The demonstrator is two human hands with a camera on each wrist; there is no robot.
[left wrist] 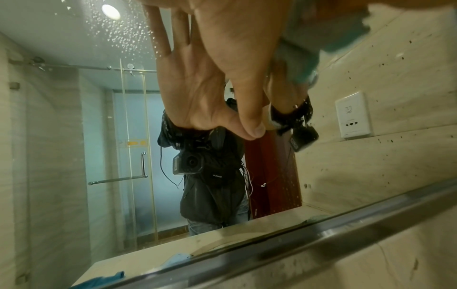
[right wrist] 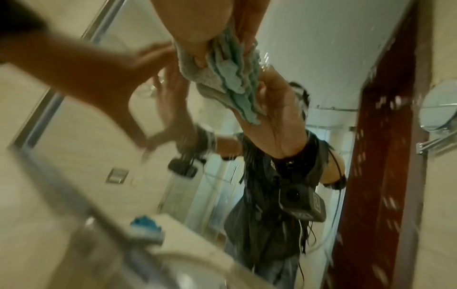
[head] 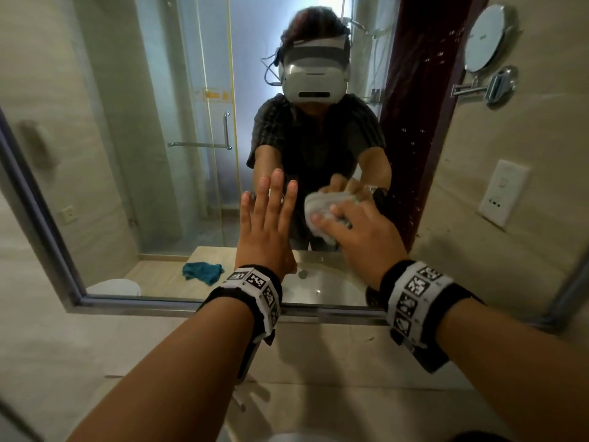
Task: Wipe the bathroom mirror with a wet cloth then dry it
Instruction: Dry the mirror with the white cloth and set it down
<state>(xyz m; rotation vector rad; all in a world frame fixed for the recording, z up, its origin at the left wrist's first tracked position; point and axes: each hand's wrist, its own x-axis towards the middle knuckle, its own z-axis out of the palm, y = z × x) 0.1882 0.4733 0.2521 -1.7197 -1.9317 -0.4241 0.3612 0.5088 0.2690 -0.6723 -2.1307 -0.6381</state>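
Note:
The framed bathroom mirror [head: 137, 148] fills the wall in front of me. My left hand [head: 269, 215] lies flat on the glass with straight fingers and holds nothing; in the left wrist view its palm [left wrist: 222, 39] meets its own reflection. Just to its right, my right hand [head: 353, 231] grips a bunched pale grey-green cloth [head: 318, 212] and presses it on the glass. In the blurred right wrist view the cloth [right wrist: 230, 74] is squeezed under my fingers [right wrist: 197, 29] against the mirror. Water droplets [left wrist: 123, 33] speckle the glass.
A round swing-arm mirror [head: 489, 39] and a wall socket [head: 503, 193] sit to the right of the frame. The metal lower frame edge [head: 191, 306] runs above a stone counter [head: 159, 362]. The reflection shows a blue cloth [head: 202, 272] beside the sink basin [head: 322, 282].

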